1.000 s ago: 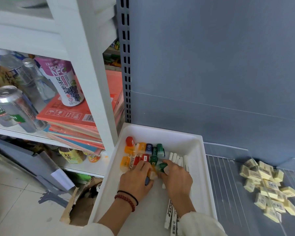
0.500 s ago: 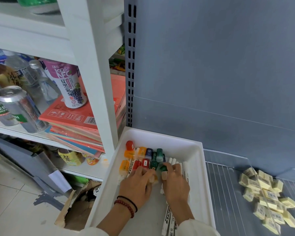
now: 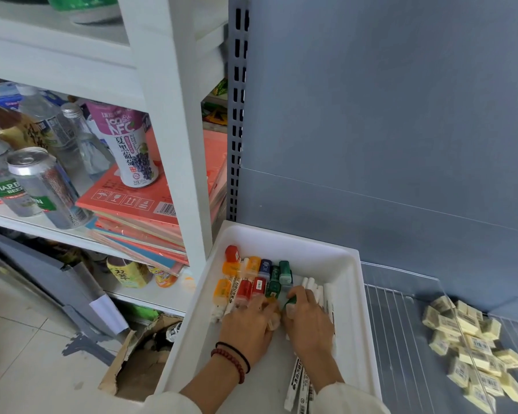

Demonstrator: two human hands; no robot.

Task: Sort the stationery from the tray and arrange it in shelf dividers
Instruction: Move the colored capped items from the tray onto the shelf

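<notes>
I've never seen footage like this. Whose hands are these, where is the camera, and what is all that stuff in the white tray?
There is no machine here. These are a person's two bare hands, filmed by one wide-angle camera worn on the head and looking down. The left hand, which has a black band and red beads at its wrist, and the right hand both reach into a white plastic tray. Inside lie small colourful blocks in red, orange, blue and green, and white marker pens. The right hand seems to pinch a small green piece. What the left hand holds is too blurred to tell. To the right, on the grey wire shelf, pale yellow erasers are piled by a clear plastic divider.
</notes>
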